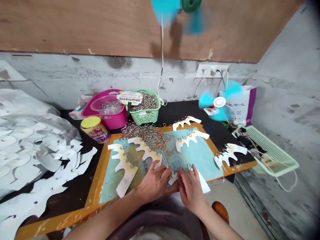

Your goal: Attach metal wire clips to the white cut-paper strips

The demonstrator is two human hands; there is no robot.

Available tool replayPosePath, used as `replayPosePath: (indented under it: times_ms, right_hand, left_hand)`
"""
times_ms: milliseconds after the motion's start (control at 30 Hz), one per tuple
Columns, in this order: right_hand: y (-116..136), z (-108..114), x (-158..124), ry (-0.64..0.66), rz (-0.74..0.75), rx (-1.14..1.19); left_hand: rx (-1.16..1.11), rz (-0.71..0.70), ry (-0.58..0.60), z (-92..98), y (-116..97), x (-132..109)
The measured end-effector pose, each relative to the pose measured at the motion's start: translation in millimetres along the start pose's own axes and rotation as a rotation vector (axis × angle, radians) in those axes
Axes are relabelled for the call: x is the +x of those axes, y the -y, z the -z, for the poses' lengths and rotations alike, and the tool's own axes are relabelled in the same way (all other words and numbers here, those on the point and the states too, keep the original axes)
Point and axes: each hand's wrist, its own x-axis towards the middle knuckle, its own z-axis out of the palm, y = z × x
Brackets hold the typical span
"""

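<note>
Over the near edge of the teal board (197,156), the left hand (153,182) and right hand (190,190) both grip a white scalloped card strip (203,184) hung with wire rings (190,167). Beyond them, a tangled heap of loose rings (146,135) spills across the board's far edge.

A black table (180,111) carries a teal board (197,160), loose rings (145,135), and a green basket (146,115).

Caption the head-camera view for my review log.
Left hand, right hand touch a white cutout with metal rings on a teal board.

Metal rings (143,135) behind card cutouts (126,173)
</note>
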Motion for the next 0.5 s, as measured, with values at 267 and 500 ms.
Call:
replayPosePath:
  times_ms: [267, 500]
  right_hand:
    - [-5, 6, -1, -0.213, -0.017, 0.070]
    - [4, 3, 1, -0.087, 0.022, -0.028]
  left_hand:
    - [-0.035, -0.020, 0.019, -1.1, 9, 8]
    - [0.004, -0.056, 0.030, -2.1, 6, 13]
